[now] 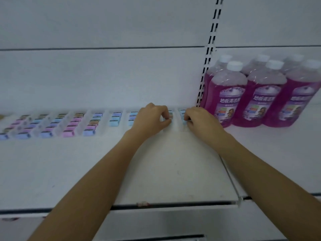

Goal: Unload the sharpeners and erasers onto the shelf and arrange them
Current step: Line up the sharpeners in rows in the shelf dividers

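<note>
Reaching to the back of the white shelf (86,162): eraser rows (67,126) at left, left hand (152,117) pinching one eraser (170,117), right hand (201,121) pinching a blue eraser (183,121) just beside, purple bottles (260,100) rightmost.

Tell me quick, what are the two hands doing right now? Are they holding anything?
Left hand: fingers curled, pinching a small eraser in its row; its colour is too blurred to tell.
Right hand: fingers curled, pinching a blue eraser.
</note>
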Available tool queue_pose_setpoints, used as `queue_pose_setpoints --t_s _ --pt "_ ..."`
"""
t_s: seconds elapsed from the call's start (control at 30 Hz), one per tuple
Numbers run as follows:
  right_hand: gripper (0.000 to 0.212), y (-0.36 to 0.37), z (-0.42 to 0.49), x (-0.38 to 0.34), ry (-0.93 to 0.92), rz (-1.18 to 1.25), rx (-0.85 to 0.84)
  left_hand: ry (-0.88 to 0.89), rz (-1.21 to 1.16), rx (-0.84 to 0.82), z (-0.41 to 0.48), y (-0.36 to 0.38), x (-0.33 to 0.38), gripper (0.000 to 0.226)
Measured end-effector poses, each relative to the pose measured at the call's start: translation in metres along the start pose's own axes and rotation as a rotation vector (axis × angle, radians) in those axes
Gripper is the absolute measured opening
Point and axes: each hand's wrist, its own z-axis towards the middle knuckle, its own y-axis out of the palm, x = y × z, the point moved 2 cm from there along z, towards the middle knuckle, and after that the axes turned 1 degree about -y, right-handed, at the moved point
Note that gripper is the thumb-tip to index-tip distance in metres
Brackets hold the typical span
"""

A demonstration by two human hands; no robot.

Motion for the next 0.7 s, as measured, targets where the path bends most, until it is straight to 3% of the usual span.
queue_pose_setpoints --t_s 0.33,0.7 --pt "0.031 0.000 -0.004 0.002 0.027 0.014 0.003 0.130 0.183 -0.025 -0.005 0.001 -0.001 0.028" --pt "0.030 0.004 -0.013 0.002 0.013 -0.072 0.005 0.140 0.270 -0.073 -0.012 0.004 -0.002 0.038"
